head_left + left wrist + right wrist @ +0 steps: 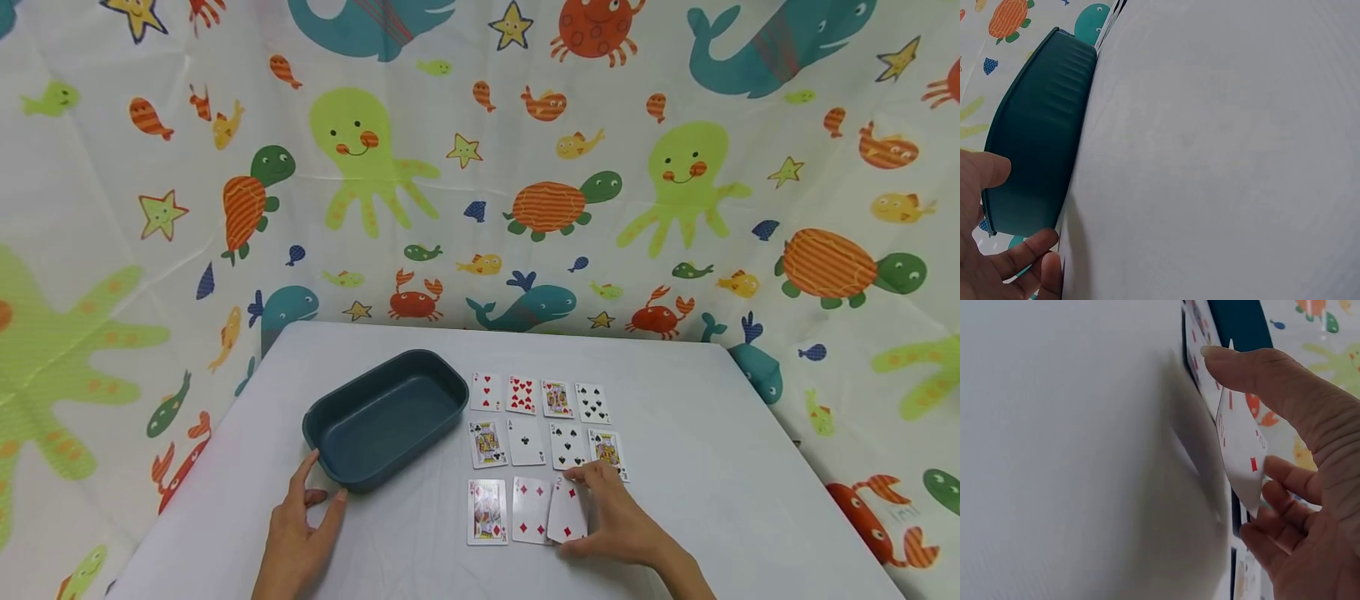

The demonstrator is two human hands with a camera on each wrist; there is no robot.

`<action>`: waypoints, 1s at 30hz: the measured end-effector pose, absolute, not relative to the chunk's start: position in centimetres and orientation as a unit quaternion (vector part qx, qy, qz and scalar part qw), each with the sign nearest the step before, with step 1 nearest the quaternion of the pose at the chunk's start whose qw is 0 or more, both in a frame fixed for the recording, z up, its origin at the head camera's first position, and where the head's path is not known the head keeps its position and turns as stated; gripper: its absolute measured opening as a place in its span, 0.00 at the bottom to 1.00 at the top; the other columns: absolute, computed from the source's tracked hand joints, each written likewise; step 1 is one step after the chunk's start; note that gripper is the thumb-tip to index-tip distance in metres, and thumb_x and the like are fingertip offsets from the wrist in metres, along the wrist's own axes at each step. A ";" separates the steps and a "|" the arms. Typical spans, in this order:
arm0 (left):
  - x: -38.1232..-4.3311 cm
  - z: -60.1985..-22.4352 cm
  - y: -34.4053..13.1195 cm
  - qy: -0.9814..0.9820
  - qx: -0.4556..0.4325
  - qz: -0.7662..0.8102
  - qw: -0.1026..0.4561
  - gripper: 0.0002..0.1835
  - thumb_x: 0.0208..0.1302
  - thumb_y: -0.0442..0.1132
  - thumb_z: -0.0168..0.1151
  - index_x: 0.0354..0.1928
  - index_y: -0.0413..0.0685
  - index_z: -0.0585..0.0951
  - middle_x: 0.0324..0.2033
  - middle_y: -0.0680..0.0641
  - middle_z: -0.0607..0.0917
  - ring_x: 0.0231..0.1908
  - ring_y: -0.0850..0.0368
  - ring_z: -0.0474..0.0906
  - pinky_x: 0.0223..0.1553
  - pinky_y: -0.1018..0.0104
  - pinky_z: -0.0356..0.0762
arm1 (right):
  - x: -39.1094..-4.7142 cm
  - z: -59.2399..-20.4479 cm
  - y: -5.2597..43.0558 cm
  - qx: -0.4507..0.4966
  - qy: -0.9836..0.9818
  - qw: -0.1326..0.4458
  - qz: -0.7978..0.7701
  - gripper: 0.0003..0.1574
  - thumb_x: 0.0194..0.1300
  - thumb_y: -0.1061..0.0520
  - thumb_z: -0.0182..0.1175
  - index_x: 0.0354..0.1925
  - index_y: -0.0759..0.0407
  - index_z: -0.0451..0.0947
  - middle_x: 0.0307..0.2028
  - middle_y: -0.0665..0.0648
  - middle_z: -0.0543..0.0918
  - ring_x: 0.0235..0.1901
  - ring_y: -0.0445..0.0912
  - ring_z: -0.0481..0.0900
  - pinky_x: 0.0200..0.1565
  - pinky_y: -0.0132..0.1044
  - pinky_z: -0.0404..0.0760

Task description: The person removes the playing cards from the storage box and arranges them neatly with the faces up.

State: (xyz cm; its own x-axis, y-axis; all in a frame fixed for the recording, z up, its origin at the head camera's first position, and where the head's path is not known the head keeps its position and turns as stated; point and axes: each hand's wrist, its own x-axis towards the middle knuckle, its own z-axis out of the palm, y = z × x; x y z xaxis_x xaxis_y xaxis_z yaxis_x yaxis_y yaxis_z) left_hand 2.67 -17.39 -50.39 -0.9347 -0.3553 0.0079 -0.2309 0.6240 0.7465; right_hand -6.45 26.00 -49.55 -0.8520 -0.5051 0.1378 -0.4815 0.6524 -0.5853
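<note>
My right hand (611, 517) holds a white playing card with red diamonds (567, 510) by its edges, thumb at the near edge and fingers at the far edge. The right wrist view shows this card (1241, 450) tilted and slightly bowed between thumb and fingers. It overlaps another diamond card (531, 504) beside it, left of which lies a king of diamonds (487, 512). My left hand (300, 529) rests at the near left end of a dark teal tray (442, 433), thumb and index finger spread against its outside. The left wrist view shows the thumb on its wall (1041, 131).
Beyond the right hand, face-up cards lie in two rows: several hearts and spades at the back, including a ten of hearts (521, 395), then a middle row with an ace of clubs (527, 442) and a king (606, 450). A patterned sea-animal curtain (450, 167) hangs behind the white table (675, 392).
</note>
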 end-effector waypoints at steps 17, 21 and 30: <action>2.6 -50.4 -17.3 -0.898 0.161 -0.400 0.085 0.40 0.74 0.51 0.59 0.79 0.47 0.53 0.49 0.31 0.85 0.54 0.33 0.80 0.52 0.36 0.74 | -7.8 -49.4 26.9 -0.288 0.912 0.060 -0.284 0.56 0.35 0.40 0.86 0.60 0.56 0.74 0.51 0.48 0.69 0.56 0.45 0.66 0.59 0.36 0.74; 2.6 -50.5 -17.3 -0.896 0.162 -0.404 0.088 0.41 0.74 0.51 0.59 0.79 0.47 0.53 0.50 0.31 0.84 0.57 0.30 0.77 0.55 0.33 0.71 | -7.8 -49.3 26.9 -0.288 0.913 0.060 -0.284 0.59 0.33 0.41 0.86 0.63 0.56 0.74 0.51 0.49 0.69 0.56 0.45 0.65 0.58 0.38 0.74; 2.6 -50.4 -17.3 -0.895 0.169 -0.406 0.077 0.41 0.74 0.52 0.59 0.80 0.47 0.52 0.51 0.30 0.84 0.58 0.29 0.75 0.56 0.32 0.70 | -7.6 -48.9 26.8 -0.281 0.913 0.071 -0.288 0.59 0.36 0.38 0.85 0.64 0.55 0.73 0.53 0.49 0.70 0.58 0.47 0.66 0.58 0.40 0.75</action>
